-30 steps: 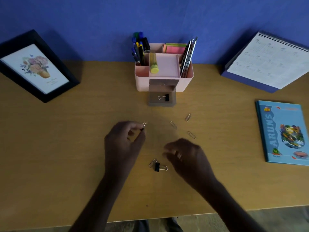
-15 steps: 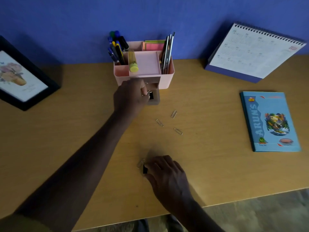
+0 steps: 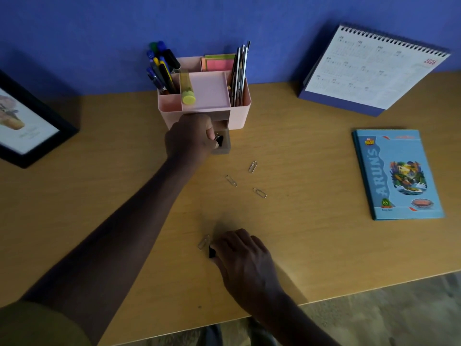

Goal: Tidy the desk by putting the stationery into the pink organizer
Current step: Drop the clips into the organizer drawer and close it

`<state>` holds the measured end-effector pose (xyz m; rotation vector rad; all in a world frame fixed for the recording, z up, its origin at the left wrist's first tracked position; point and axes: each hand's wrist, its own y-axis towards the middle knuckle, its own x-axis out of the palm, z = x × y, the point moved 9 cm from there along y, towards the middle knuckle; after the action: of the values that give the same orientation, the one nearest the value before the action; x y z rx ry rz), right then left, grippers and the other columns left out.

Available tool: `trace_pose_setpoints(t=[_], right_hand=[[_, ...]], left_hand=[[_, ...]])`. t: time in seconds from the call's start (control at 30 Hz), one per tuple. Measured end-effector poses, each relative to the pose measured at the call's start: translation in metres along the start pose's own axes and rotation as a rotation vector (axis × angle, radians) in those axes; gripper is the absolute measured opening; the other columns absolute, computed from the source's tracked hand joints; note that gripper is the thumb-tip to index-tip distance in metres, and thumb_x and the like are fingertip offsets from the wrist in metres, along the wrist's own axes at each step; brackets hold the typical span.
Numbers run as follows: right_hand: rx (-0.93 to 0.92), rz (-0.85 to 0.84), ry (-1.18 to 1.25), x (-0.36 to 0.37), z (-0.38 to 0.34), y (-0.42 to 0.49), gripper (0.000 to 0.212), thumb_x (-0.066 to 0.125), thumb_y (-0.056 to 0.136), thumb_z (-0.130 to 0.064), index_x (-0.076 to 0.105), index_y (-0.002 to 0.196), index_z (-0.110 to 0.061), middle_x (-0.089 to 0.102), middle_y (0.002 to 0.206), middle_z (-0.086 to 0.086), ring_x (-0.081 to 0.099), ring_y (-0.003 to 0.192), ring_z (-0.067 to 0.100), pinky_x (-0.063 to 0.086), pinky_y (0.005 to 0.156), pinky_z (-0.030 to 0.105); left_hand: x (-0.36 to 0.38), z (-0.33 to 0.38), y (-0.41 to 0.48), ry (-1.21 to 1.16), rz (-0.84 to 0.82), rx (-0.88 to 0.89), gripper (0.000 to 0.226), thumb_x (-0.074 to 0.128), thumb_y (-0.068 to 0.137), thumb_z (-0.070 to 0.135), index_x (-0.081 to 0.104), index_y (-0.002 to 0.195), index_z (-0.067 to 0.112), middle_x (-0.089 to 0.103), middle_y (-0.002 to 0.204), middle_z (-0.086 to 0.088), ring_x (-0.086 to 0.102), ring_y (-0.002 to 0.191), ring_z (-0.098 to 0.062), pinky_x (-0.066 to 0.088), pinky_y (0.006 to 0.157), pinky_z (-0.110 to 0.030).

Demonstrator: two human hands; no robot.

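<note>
L hand (image 3: 192,138) is reaching to the small drawer (image 3: 222,149) pulled out at the front of the pink organizer (image 3: 240,113), knuckles up, fingers curled over the drawer's left edge. Its fingertips are hiding under the hand, so can't tell if it's pinching anything. A second binder clip (image 3: 219,141) is sitting in the drawer, half covered by that hand; only some black body & a bit of wire are showing.

R hand (image 3: 243,255) is resting near the desk's (image 3: 99,171) front edge, fingers curled down & pinching the black binder clip (image 3: 212,252). Most of that clip is hiding under the fingertips.

A near paper clip (image 3: 204,241) is lying just beside it on the left, long axis running diagonally, lower-left to upper-right. Btwn the hands three more are lying flat & apart. The far paper clip (image 3: 252,167) is pointing almost straight at the organizer, while the left paper clip (image 3: 231,180) & right paper clip (image 3: 259,193) are both slanting upper-left to lower-right.

The organizer is standing against the blue wall w/ pens (image 3: 162,68), a yellow-capped tube (image 3: 187,89), sticky notes (image 3: 219,63) & pencils (image 3: 240,73) in it. A picture frame (image 3: 32,126) is getting cut off at the left edge. A desk calendar (image 3: 374,71) & a blue notebook (image 3: 396,173) are sitting well apart on the right.
</note>
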<state>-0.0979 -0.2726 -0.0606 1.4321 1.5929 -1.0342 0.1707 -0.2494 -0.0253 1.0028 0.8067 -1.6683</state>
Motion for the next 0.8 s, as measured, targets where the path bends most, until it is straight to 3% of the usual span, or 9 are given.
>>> trace_pose_setpoints(t=[0.27,0.5,0.6,0.7,0.8], right_hand=[[-0.031,-0.029,-0.024,0.003,-0.003,0.002,0.019,0.066,0.100,-0.036,0.066,0.116,-0.026,0.067,0.115,-0.007,0.064,0.103,0.015,0.060,0.078,0.036],[0.118,0.072,0.085,-0.039,0.030,0.035,0.031,0.052,0.097,-0.045,0.068,0.118,-0.027,0.069,0.116,-0.006,0.066,0.102,0.018,0.062,0.075,0.042],[0.131,0.177,0.108,-0.075,0.042,0.070,0.026,0.068,0.095,-0.037,0.070,0.118,-0.025,0.072,0.116,-0.005,0.065,0.104,0.020,0.059,0.075,0.036],[0.109,0.267,0.108,-0.107,0.044,0.116,0.029,0.074,0.093,-0.032,0.071,0.120,-0.022,0.073,0.111,-0.001,0.065,0.101,0.021,0.057,0.072,0.036],[0.040,0.307,0.041,-0.119,0.036,0.165,0.024,0.071,0.098,-0.035,0.071,0.119,-0.025,0.076,0.109,-0.004,0.069,0.096,0.013,0.062,0.071,0.037]], left_hand=[[-0.017,-0.006,-0.012,-0.081,0.048,-0.011,0.015,0.085,0.084,0.033,0.071,0.084,0.026,0.072,0.084,0.010,0.070,0.082,-0.017,0.052,0.068,-0.034],[-0.046,-0.075,-0.065,-0.353,0.281,-0.219,0.038,0.062,0.094,0.056,0.076,0.099,0.021,0.079,0.090,0.006,0.075,0.080,-0.021,0.061,0.072,-0.039],[-0.031,-0.099,-0.083,-0.498,0.262,-0.338,0.030,0.065,0.092,0.051,0.078,0.097,0.024,0.079,0.089,0.007,0.077,0.069,-0.019,0.065,0.073,-0.042],[-0.016,-0.097,-0.094,-0.586,0.211,-0.393,0.014,0.073,0.093,0.038,0.079,0.096,0.026,0.080,0.089,0.007,0.073,0.053,-0.013,0.063,0.063,-0.033],[-0.008,-0.089,-0.095,-0.633,0.202,-0.373,0.019,0.074,0.091,0.035,0.081,0.105,0.023,0.082,0.097,0.009,0.077,0.061,-0.011,0.065,0.068,-0.037]])
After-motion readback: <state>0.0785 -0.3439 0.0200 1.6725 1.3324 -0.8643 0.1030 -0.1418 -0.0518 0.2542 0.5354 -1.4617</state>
